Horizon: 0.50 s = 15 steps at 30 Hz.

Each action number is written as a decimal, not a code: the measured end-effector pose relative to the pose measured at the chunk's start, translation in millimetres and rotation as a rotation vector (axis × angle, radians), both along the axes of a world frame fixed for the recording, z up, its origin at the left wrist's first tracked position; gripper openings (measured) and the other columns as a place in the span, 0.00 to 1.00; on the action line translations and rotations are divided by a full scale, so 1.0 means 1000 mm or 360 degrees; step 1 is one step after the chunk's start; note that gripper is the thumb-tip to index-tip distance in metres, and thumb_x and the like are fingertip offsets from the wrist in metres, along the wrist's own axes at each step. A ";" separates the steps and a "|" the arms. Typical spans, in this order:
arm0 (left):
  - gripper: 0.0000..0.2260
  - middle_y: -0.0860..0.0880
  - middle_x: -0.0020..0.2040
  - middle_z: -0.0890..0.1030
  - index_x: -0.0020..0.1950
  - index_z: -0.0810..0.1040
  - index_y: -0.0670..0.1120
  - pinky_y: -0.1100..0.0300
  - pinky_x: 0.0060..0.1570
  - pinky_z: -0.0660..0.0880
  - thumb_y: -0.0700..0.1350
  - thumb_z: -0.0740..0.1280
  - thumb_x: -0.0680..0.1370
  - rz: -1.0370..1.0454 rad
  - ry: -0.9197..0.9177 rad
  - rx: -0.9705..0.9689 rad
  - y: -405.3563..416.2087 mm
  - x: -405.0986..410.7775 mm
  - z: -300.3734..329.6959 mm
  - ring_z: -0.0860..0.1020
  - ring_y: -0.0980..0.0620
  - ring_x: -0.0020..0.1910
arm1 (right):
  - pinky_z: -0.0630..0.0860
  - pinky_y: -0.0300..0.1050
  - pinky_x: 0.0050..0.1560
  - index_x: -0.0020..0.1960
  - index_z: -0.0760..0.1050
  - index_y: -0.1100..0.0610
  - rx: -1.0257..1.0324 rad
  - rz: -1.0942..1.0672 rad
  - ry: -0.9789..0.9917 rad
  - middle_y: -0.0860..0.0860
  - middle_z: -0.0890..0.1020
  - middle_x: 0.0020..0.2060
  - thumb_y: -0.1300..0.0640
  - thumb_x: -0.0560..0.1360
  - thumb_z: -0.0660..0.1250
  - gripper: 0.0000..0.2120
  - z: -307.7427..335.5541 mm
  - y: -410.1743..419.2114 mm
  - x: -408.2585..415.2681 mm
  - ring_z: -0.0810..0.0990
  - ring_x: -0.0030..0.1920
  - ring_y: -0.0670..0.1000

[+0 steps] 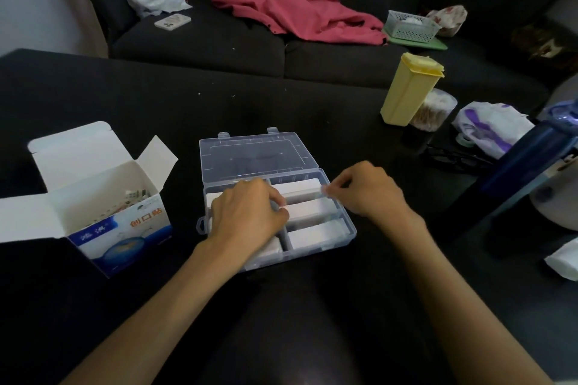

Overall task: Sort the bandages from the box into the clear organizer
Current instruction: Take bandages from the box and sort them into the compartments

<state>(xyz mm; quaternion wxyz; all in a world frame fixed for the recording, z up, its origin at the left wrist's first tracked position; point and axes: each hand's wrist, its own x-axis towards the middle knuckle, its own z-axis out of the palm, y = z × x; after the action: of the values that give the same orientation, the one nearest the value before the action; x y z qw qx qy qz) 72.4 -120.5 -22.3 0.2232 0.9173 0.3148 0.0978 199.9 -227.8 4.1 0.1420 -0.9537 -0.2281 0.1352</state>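
**Item: bandage stack being seated in an organizer compartment**

Left hand (247,212): lay knuckles-up over the clear organizer (350,233), fingers curled down onto the near end of a white stack of bandages (308,208) in the middle compartment on the right; it seemed to pinch that end, probably to steady the stack while it was squared.

Right hand (366,192): fingertips pressed together on the stack's far end, at the organizer's right wall, apparently guiding it down between the dividers.

Beyond the grip: another white stack (297,186) filled the rear compartment. Nearer than the grip: a third stack (316,233) sat in the front compartment. Under the left wrist more white showed, partly hidden.

Lid (250,153): folded back flat behind the tray, leaving both hands free.

Box (119,222): stood open well to the left of the gripping hands, flaps up, a few loose bandages visible inside; sorting judged mostly done, not finished.
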 end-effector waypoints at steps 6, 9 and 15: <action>0.08 0.55 0.48 0.82 0.51 0.83 0.56 0.57 0.47 0.76 0.52 0.69 0.74 -0.0013 0.0003 0.0022 0.001 -0.001 0.000 0.79 0.54 0.47 | 0.73 0.42 0.40 0.43 0.77 0.54 0.0040 -0.0140 0.0369 0.50 0.78 0.35 0.51 0.75 0.67 0.07 -0.002 -0.011 0.015 0.74 0.34 0.46; 0.06 0.55 0.43 0.80 0.49 0.83 0.56 0.59 0.43 0.74 0.52 0.69 0.74 -0.0006 0.0036 0.0013 0.005 -0.003 0.001 0.76 0.56 0.42 | 0.73 0.42 0.40 0.41 0.77 0.55 -0.0015 -0.0099 0.0440 0.50 0.78 0.34 0.52 0.74 0.68 0.07 -0.002 -0.010 0.012 0.74 0.34 0.46; 0.11 0.55 0.47 0.80 0.55 0.81 0.57 0.59 0.45 0.74 0.57 0.67 0.75 -0.0063 0.0033 -0.0015 0.008 -0.009 0.005 0.76 0.57 0.43 | 0.75 0.42 0.46 0.48 0.78 0.53 0.0007 0.0046 0.0374 0.50 0.79 0.44 0.57 0.75 0.66 0.03 0.015 -0.011 0.000 0.77 0.44 0.47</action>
<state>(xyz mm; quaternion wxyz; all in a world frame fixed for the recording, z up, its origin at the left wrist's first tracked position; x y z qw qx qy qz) 63.2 -112.8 -17.2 0.2262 0.9233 0.2992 0.0824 200.4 -238.4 18.6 0.1678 -0.9276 -0.2239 0.2477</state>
